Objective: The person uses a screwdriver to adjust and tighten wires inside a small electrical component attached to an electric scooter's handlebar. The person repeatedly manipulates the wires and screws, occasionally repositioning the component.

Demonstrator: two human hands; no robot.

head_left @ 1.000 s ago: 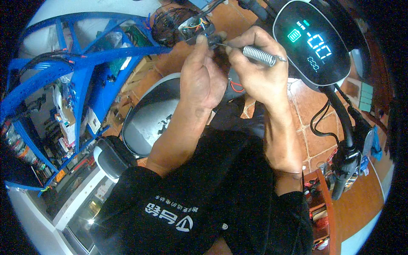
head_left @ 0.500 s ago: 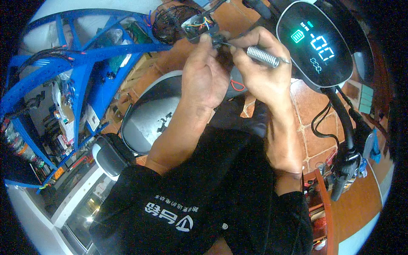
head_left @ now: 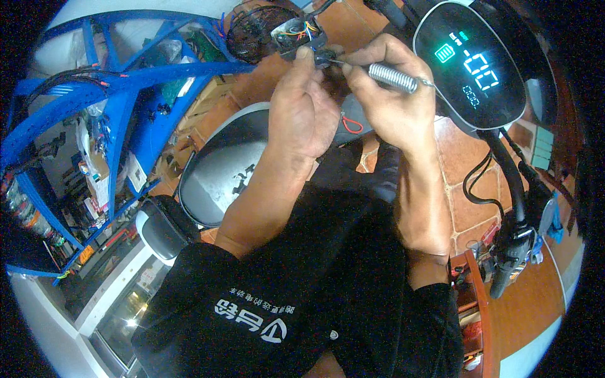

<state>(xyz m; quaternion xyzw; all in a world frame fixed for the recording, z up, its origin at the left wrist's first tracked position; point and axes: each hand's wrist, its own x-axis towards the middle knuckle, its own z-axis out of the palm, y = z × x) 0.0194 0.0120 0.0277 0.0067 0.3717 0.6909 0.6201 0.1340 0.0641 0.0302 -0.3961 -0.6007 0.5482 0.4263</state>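
My left hand (head_left: pixel 301 120) is closed at the top of the view, its thumb and fingers gripping a small black housing. The open black housing (head_left: pixel 295 36) shows orange, yellow and white wires inside. Close beside it, my right hand (head_left: pixel 400 104) pinches a thin metal pick with a coiled silver handle (head_left: pixel 392 78). The pick's slender tip points left, to a small dark part at my left fingertips. Whether the tip touches that part I cannot tell. A red cord loop (head_left: pixel 351 125) shows between my wrists.
A lit scooter display (head_left: pixel 472 69) stands right of my right hand, with a handlebar grip (head_left: pixel 502 271) below it. At left are blue shelving (head_left: pixel 120 113) and a black-and-grey scooter seat (head_left: pixel 220 179). Dark tangled cables (head_left: pixel 255 38) lie beyond the housing. An orange-brown cabinet (head_left: pixel 482 302) is at lower right.
My right hand and the pick have shifted slightly right. The left hand keeps its hold on the housing with almost no movement. The view has shifted very slightly.
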